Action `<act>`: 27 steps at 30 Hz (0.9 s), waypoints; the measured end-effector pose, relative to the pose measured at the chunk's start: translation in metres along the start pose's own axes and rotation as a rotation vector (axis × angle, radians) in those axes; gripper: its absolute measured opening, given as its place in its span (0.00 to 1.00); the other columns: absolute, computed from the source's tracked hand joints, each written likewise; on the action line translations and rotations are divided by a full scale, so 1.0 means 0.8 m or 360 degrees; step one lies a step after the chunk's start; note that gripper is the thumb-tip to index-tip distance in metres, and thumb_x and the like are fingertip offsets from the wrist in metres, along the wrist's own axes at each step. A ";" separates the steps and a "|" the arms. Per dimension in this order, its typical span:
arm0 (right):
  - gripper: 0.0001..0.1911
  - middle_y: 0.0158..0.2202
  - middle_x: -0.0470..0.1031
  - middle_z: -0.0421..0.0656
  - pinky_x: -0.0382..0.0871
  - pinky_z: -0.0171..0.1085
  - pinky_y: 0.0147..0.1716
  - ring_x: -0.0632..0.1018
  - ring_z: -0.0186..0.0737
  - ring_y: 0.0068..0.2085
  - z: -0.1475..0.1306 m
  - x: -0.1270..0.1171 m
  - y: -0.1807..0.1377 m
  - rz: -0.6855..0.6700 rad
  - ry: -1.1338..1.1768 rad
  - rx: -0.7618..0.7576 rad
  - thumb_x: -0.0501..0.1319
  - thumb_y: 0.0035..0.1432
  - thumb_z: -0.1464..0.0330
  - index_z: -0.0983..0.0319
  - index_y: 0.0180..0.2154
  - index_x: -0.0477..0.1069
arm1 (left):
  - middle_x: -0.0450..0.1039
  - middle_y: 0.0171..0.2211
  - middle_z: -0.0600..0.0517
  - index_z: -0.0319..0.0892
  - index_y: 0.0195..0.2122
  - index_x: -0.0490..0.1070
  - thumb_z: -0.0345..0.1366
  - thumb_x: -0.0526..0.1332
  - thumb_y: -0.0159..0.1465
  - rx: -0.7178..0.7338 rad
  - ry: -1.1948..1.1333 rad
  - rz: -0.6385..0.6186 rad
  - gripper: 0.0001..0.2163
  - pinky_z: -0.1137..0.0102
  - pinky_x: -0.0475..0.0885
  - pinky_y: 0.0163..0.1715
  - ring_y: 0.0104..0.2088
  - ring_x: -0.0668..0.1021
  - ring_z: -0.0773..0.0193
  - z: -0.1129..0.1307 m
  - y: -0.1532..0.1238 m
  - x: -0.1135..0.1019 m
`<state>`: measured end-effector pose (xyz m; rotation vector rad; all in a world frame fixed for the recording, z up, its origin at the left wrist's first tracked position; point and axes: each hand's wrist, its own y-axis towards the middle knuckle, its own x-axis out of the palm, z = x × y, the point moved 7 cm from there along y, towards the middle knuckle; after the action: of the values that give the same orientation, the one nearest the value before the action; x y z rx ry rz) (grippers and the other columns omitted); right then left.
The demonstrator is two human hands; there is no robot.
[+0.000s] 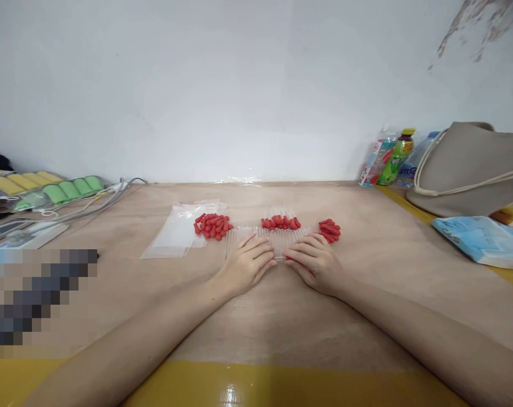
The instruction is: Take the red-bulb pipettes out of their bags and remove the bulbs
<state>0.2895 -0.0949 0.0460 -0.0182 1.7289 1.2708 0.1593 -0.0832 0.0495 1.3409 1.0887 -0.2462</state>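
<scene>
no text can be read here; the labels on the bottles [392, 158] and the blue packet [485, 240] are too blurred.

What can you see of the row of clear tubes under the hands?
The row of clear tubes lies flat on the brown table, side by side, running left to right. They look like thin see-through plastic, hard to count. The left hand and right hand rest palm down on its near edge, fingers spread over it. Red caps lie just behind it.
</scene>
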 end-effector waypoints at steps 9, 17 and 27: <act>0.10 0.37 0.77 0.44 0.68 0.42 0.44 0.74 0.38 0.39 -0.011 0.003 0.002 -0.0001 0.0137 -0.0190 0.57 0.57 0.70 0.62 0.41 0.71 | 0.76 0.39 0.51 0.40 0.36 0.71 0.31 0.56 0.61 0.0119 -0.0041 0.0041 0.05 0.60 0.63 0.55 0.46 0.74 0.62 0.008 -0.002 -0.001; 0.11 0.36 0.77 0.42 0.72 0.41 0.42 0.75 0.38 0.38 -0.018 -0.004 -0.005 0.0064 0.0117 -0.0302 0.58 0.56 0.72 0.61 0.42 0.70 | 0.76 0.40 0.50 0.40 0.37 0.71 0.30 0.55 0.62 0.0134 -0.0142 0.0007 0.06 0.57 0.60 0.56 0.48 0.74 0.62 0.010 -0.007 -0.007; 0.14 0.36 0.77 0.43 0.72 0.41 0.42 0.75 0.38 0.39 -0.020 -0.018 -0.013 0.0120 0.0065 -0.0356 0.59 0.54 0.74 0.61 0.44 0.69 | 0.76 0.40 0.51 0.40 0.38 0.70 0.29 0.56 0.61 0.0109 -0.0227 0.0045 0.06 0.57 0.62 0.55 0.48 0.73 0.61 0.009 -0.014 -0.013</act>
<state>0.2922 -0.1183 0.0487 -0.1114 1.6269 1.5240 0.1496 -0.0966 0.0491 1.3770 0.9484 -0.3554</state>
